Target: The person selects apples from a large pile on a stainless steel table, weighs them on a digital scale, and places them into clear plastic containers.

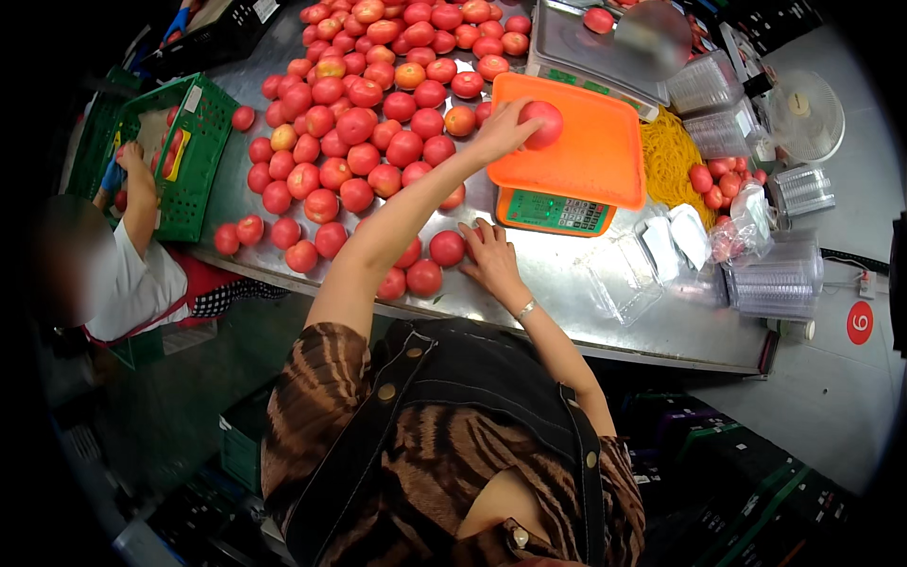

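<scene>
My left hand (pixel 504 135) reaches over the orange tray (pixel 592 159) of a digital scale (pixel 553 211), its fingers closed around a tomato (pixel 543 125) at the tray's left part. My right hand (pixel 494 259), with a bracelet at the wrist, rests low on the steel table, its fingers beside a tomato (pixel 447 248) at the near edge of the pile; whether they touch it, I cannot tell. Many loose tomatoes (pixel 356 126) spread over the table to the left of the scale. The rest of the tray's surface is bare orange plastic.
Clear plastic boxes (pixel 776 276) are stacked at the right, by yellow netting (pixel 669 166) and more tomatoes (pixel 730 184). A second scale (pixel 592 49) stands behind. At the left, a co-worker reaches into a green crate (pixel 202 159). A fan (pixel 806 117) stands beyond the table.
</scene>
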A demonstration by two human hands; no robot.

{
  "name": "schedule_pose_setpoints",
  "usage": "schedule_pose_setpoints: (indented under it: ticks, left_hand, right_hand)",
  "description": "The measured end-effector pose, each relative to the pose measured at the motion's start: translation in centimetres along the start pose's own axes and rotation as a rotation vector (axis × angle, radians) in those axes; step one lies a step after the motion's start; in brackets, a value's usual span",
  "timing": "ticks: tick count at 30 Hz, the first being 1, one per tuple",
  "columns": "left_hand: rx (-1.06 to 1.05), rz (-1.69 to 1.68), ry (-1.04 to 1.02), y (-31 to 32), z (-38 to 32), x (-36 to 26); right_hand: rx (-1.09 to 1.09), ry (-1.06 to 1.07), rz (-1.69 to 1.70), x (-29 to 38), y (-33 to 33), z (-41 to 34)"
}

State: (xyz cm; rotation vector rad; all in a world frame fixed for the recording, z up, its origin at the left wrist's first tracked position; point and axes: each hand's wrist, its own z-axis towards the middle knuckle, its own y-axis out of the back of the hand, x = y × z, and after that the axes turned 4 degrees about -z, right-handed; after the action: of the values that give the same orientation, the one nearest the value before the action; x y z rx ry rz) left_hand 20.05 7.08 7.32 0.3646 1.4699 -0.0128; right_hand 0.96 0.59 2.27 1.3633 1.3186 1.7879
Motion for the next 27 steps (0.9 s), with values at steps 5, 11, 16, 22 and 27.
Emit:
schedule_pose_setpoints:
  ticks: [5,11,16,22,27]
  left_hand:
    - [0.119,0.446,-0.245,3.5,-10.6,-0.4]
    - [0.335,0.862,-0.093,3.8,-20.1,5.4]
    - [0.278,0.633,-0.122,2.5,-16.9,4.2]
    - [0.006,0.553,-0.419,0.1,-8.3,-2.0]
    - [0.017,0.558,-0.352,-2.4,-5.8,-1.9]
  right_hand:
    - [-0.198,-0.055,0.238,-3.4,-0.6,-1.3]
    - [-0.576,-0.146,0.077,-4.8,8.2,1.8]
    - [-0.395,-0.264,-0.157,-9.4,10.2,5.3]
    - [-0.738,-0.158,-0.042,-12.6,10.6,4.1]
    - [-1.065,-0.549,-0.049,-26.7,14.7,-3.7]
